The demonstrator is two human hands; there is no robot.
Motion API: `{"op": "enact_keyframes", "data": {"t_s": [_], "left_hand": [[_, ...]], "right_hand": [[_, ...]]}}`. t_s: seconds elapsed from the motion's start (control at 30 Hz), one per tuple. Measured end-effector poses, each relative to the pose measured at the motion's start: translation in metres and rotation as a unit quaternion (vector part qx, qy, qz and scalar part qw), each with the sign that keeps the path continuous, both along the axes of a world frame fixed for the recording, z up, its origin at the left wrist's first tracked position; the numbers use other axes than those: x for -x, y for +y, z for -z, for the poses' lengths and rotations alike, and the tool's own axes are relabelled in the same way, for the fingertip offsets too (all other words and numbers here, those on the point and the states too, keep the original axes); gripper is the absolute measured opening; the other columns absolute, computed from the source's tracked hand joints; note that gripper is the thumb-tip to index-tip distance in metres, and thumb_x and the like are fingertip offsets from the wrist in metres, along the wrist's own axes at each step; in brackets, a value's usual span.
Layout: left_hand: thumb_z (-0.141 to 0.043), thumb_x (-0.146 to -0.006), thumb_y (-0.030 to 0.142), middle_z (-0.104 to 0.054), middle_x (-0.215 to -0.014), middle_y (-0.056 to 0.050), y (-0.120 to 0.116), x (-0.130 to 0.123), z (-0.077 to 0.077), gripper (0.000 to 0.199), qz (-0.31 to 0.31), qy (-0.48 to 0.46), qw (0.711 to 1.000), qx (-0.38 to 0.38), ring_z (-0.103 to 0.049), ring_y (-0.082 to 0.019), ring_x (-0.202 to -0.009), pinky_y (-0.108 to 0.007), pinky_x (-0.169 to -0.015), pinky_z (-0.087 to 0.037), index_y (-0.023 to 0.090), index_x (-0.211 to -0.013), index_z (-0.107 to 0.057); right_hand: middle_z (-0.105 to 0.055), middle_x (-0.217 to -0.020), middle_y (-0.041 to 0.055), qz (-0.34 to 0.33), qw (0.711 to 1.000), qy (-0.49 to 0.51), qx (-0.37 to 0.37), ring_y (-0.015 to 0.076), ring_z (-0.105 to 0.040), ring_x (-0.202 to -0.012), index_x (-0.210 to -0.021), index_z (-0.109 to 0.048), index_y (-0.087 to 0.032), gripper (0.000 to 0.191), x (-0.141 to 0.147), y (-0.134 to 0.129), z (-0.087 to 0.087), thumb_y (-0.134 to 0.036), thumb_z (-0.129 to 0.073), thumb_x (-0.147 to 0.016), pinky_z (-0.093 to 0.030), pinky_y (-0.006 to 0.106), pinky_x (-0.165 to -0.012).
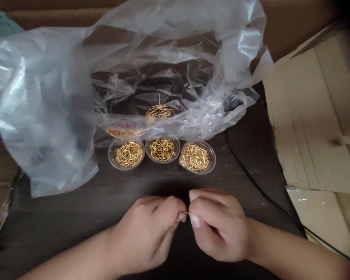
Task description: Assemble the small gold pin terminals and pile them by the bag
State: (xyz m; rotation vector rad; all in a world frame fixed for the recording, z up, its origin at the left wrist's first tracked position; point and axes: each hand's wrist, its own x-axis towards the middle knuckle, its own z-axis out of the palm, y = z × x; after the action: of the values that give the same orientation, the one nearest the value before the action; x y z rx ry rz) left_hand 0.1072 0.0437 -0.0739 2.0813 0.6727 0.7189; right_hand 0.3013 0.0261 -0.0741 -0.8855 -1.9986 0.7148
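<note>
My left hand (156,229) and my right hand (218,225) almost meet above the front of the dark table. Both are closed, thumbs and fingertips pinching a thin gold metal pin (187,212) from opposite ends. Only a short stretch of it shows in the gap; whether it is one piece or two joined, I cannot tell. Just beyond stand three round clear cups of short gold metal pieces: a left cup (112,160), a middle cup (148,154) and a right cup (212,163). Behind them, longer gold pins (160,111) lie piled inside a clear plastic bag (52,97).
The crumpled bag spreads across the back and left of the table (111,190). A black cable (256,182) runs diagonally down the right side. Cardboard (315,116) borders the right, with a flat clear-covered piece (317,214) below. More cardboard (0,194) stands at the left edge.
</note>
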Motion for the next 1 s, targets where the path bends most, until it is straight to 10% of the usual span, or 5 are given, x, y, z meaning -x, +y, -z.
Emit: {"op": "enact_keyframes", "data": {"t_s": [1.0], "left_hand": [[-0.043, -0.099, 0.009, -0.048, -0.065, 0.006, 0.0063, -0.0002, -0.0021, 0.015, 0.031, -0.014, 0.994, 0.106, -0.046, -0.009, -0.054, -0.019, -0.054, -0.037, 0.020, -0.090, -0.049]], "right_hand": [[-0.037, -0.060, -0.0041, 0.024, 0.999, -0.028, -0.024, 0.0124, -0.034, -0.053, -0.071, -0.040, -0.022, 0.020, -0.0027, 0.0004, 0.0029, -0.007, -0.041, -0.084, -0.029, 0.028, -0.051]]}}
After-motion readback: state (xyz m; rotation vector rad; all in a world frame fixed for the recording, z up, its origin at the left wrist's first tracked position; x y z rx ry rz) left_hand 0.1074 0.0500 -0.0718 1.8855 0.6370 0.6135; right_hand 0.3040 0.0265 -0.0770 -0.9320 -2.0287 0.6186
